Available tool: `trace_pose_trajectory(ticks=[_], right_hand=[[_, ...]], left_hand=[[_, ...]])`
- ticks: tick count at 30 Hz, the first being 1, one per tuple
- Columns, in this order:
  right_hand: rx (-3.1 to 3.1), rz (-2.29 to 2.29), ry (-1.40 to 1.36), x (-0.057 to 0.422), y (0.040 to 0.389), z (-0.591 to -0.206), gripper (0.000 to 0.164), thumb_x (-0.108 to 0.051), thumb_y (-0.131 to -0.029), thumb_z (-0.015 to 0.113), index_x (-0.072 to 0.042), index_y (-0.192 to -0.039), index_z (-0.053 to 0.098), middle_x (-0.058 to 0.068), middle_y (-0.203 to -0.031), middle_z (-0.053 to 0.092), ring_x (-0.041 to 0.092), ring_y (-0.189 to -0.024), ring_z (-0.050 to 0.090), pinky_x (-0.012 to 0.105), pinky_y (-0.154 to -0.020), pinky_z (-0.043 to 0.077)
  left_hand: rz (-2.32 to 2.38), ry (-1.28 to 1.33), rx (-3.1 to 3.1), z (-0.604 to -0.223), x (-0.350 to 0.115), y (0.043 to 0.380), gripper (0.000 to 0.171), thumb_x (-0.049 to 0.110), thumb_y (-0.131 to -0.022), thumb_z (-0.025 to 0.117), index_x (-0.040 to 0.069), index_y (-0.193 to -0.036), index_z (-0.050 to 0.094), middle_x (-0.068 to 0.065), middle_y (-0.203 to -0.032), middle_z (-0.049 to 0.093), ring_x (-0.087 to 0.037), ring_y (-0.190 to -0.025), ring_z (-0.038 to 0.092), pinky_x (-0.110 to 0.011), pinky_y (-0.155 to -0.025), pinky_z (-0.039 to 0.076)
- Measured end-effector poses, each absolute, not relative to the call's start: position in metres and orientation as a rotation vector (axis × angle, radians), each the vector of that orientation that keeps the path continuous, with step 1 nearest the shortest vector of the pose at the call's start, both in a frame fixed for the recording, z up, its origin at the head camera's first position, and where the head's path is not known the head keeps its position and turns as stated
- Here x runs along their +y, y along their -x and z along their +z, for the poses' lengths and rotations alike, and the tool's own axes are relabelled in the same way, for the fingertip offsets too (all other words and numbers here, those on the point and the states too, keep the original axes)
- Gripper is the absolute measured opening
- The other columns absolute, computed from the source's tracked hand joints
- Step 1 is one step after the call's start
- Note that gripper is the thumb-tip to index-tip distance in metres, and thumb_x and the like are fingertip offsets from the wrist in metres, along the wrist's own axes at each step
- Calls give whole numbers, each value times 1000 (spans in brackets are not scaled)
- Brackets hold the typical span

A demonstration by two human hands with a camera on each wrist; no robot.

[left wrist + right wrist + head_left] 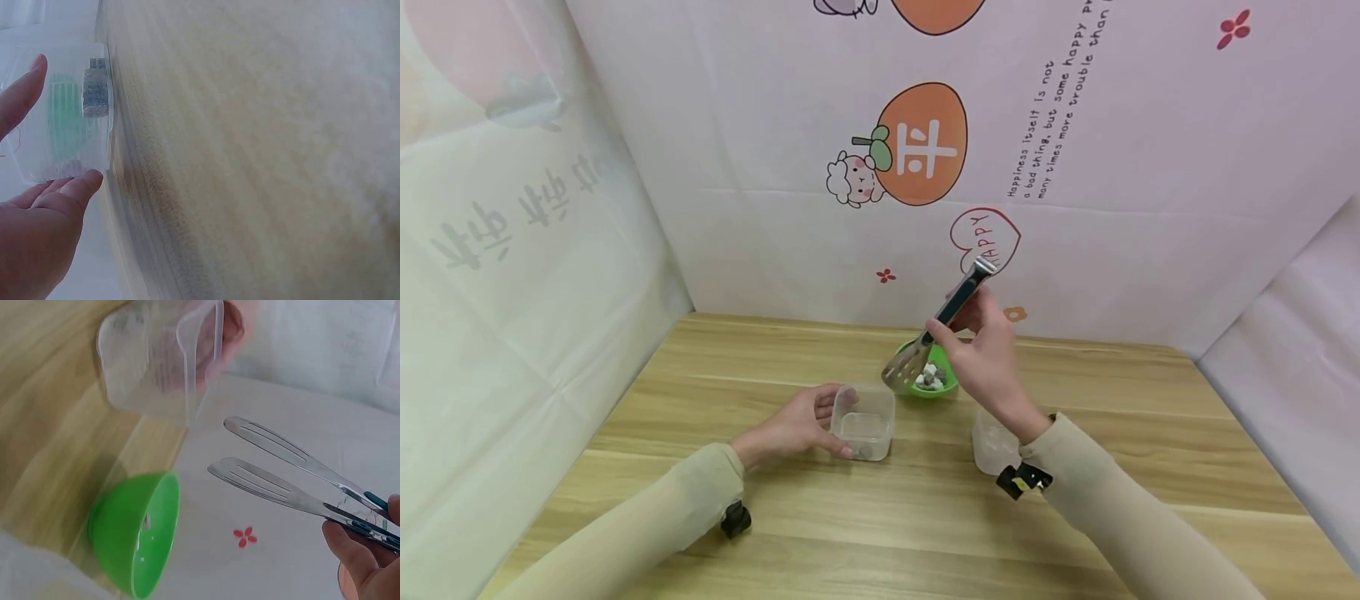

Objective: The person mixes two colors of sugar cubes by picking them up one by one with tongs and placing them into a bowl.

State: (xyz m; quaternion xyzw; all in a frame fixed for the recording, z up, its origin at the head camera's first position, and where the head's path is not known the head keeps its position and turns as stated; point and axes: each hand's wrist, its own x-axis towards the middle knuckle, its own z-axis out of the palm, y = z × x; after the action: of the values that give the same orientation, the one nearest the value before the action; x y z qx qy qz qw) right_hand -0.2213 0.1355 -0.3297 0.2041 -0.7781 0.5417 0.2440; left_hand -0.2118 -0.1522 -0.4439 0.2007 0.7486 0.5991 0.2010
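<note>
My left hand [797, 422] holds a clear plastic container [880, 429] from its left side, thumb at the front and fingers behind. Through its wall, a speckled grey stone-like piece [95, 94] shows at the bottom. My right hand [981, 350] grips metal tongs [958, 302] with dark handle strips, raised over the table. Their slotted ends [259, 481] stand apart with nothing between them in the right wrist view. Just below and behind them sits a green bowl [950, 382] with several white and grey pieces [931, 377] inside.
A second translucent container [992, 446] stands under my right forearm, partly hidden by it. The wooden table [880, 533] ends at a printed cloth backdrop [775, 208]; cloth also hangs on the left [512, 333] and right sides.
</note>
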Motion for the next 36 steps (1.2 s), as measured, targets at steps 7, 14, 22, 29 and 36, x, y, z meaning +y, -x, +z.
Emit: trace_pose_trajectory(ticks=[7, 14, 22, 29, 36], right_hand=[[-2126, 1495, -684, 118, 205, -337, 34, 2, -92, 80, -4, -119, 61, 9, -91, 69, 21, -77, 69, 28, -66, 65], [-2174, 1510, -793, 104, 200, -346, 32, 5, -90, 81, -3, -114, 62, 7, -88, 70, 20, -78, 69, 32, -63, 65], [-2341, 1485, -863, 94, 200, -348, 32, 1, -93, 79, -8, -117, 60, 1, -90, 70, 16, -81, 69, 33, -65, 65], [-2493, 1439, -926, 88, 202, -354, 33, 0, -95, 77, -10, -119, 57, 0, -93, 67, 14, -80, 68, 31, -66, 63], [-2516, 1447, -923, 87, 205, -362, 29, 2, -95, 77, -9, -114, 58, 1, -92, 67, 18, -77, 68, 33, -63, 62]], left_hand=[[1697, -560, 2058, -442, -151, 212, 97, -4, -78, 90, -9, -157, 34, -27, -155, 48, -43, -144, 46, -48, -120, 40], [1691, -566, 2056, -441, -152, 212, 97, -5, -80, 89, -10, -158, 32, -24, -153, 51, -42, -144, 47, -49, -120, 39], [1664, -580, 2097, -442, -152, 213, 95, -3, -81, 89, -9, -158, 33, -25, -154, 50, -41, -143, 47, -48, -119, 41], [1640, -519, 2116, -440, -152, 211, 98, 2, -81, 91, -5, -160, 34, -22, -158, 47, -39, -146, 44, -50, -121, 38], [1641, -517, 2117, -441, -152, 212, 102, 4, -80, 92, -7, -160, 30, -24, -160, 44, -41, -147, 42, -52, -122, 36]])
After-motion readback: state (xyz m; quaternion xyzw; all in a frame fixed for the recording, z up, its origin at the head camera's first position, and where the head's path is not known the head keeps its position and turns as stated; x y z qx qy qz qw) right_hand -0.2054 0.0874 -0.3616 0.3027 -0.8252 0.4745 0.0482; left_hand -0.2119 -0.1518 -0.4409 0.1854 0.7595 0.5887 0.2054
